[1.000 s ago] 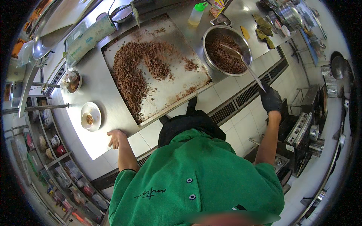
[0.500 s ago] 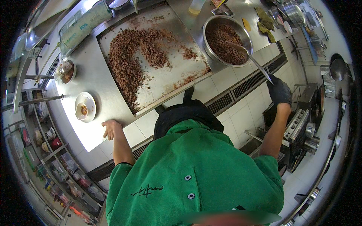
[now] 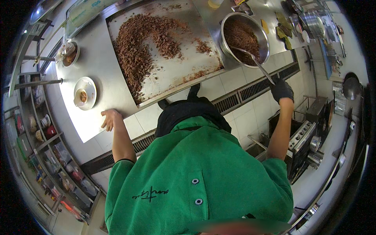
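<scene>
Surface: one steel desk point(image 3: 105, 66), long, running from 9 o'clock to 1 o'clock across the upper view, its front edge over a white tiled wall point(image 3: 239, 113) with dark vent grilles point(image 3: 254, 88).

Room: a narrow kitchen. Shelves point(image 3: 51, 152) of small jars and tubs stand at 8 o'clock. A stove point(image 3: 309, 137) with knobs stands at 4 o'clock. A side counter point(image 3: 309, 23) with pans and cloths lies at 2 o'clock.

Items on the desk, counted:
- One flat griddle plate point(image 3: 176, 74), at 12 o'clock, carrying a curved heap of brown chopped meat point(image 3: 137, 51) and one smaller scatter at its right.
- One round steel bowl point(image 3: 244, 37), at 1 o'clock, just beside the griddle plate's right edge, filled with the same brown meat.
- One long-handled ladle point(image 3: 250, 58), its head down in the bowl, its handle slanting out toward 3 o'clock.
- One white plate point(image 3: 89, 87) at 10 o'clock, bearing one small cup point(image 3: 81, 97).
- One small dark bowl point(image 3: 70, 55) at 10 o'clock, well apart from the griddle plate.

Hands, two:
- Right hand point(image 3: 281, 89), in a black glove, at 3 o'clock, closed around the end of the ladle handle, held off the desk's front edge.
- Left hand point(image 3: 110, 118), bare, at 9 o'clock, fingers loosely spread, resting on the desk's front edge near the white plate, holding nothing.

Person: one, in a green shirt point(image 3: 196, 180) and black cap point(image 3: 188, 113), filling the lower centre.
</scene>
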The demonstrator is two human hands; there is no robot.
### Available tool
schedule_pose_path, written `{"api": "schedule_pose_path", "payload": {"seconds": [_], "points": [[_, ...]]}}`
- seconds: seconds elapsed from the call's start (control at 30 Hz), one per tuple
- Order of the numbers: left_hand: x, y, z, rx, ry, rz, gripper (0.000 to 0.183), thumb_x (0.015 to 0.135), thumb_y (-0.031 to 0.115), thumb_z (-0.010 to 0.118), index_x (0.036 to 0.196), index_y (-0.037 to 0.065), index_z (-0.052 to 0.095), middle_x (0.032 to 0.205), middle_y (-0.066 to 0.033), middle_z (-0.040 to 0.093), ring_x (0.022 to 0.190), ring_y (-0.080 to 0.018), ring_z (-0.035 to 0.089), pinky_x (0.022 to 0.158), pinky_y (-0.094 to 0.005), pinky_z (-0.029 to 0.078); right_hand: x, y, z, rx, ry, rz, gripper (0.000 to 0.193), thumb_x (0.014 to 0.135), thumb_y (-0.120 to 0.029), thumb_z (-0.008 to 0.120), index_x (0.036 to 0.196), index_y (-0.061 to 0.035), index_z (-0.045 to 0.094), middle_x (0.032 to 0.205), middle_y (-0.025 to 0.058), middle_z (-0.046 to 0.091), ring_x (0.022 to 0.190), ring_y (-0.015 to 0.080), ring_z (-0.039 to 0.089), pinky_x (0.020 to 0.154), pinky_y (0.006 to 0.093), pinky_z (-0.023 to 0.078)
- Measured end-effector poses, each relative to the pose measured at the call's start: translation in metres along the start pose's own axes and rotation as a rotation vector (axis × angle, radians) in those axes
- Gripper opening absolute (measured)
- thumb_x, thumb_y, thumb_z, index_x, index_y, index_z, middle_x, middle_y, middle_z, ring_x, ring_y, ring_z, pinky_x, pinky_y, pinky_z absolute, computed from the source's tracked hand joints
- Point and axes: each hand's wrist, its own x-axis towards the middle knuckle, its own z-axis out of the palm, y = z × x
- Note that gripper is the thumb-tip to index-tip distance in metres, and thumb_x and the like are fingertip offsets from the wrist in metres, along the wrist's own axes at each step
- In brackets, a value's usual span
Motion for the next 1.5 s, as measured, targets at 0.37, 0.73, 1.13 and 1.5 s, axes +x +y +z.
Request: {"api": "schedule_pose_path", "payload": {"seconds": [0.37, 0.73, 1.13, 1.5], "points": [[0.003, -0.002, 0.011, 0.07, 0.126, 0.062, 0.087, 0.087, 0.057, 0.054, 0.152, 0.002, 0.035, 0.126, -0.0241, 0.047, 0.12, -0.0376, 0.05, 0.087, -0.0524, 0.052, -0.035, 0.024, -0.036, 0.158, 0.276, -0.043, 0.044, 0.105, -0.044, 0.055, 0.135, -0.0152, 0.07, 0.121, 0.0233, 0.071, 0.112, 0.0452, 0.067, 0.095, 0.052, 0.053], [-0.002, 0.002, -0.023, 0.011, -0.062, 0.068, 0.085, 0.089, 0.053, 0.056, 0.152, 0.001, 0.031, 0.125, -0.0255, 0.044, 0.116, -0.0378, 0.05, 0.088, -0.0496, 0.054, 0.048, -0.266, 0.009, 0.52, 0.329, -0.587, 0.04, 0.108, -0.031, 0.052, 0.137, -0.0061, 0.063, 0.13, 0.0262, 0.067, 0.12, 0.045, 0.064, 0.103, 0.0468, 0.05], [-0.004, -0.002, -0.034, 0.002, -0.049, 0.158, 0.086, 0.091, 0.052, 0.055, 0.152, -0.002, 0.03, 0.123, -0.024, 0.044, 0.11, -0.0375, 0.051, 0.084, -0.0483, 0.056, 0.157, -0.547, -0.013, 0.439, 0.301, -0.604, 0.037, 0.103, -0.024, 0.047, 0.137, -0.0151, 0.06, 0.122, 0.0246, 0.07, 0.113, 0.0464, 0.067, 0.093, 0.057, 0.054], [-0.003, 0.002, -0.032, 0.031, -0.047, 0.166, 0.084, 0.092, 0.05, 0.056, 0.151, -0.003, 0.029, 0.125, -0.028, 0.043, 0.111, -0.0399, 0.05, 0.082, -0.0497, 0.056, 0.106, -0.598, 0.017, 0.384, 0.206, -0.616, 0.051, 0.104, -0.02, 0.046, 0.154, -0.0072, 0.044, 0.109, 0.0284, 0.072, 0.098, 0.0446, 0.072, 0.085, 0.0546, 0.058]]}}
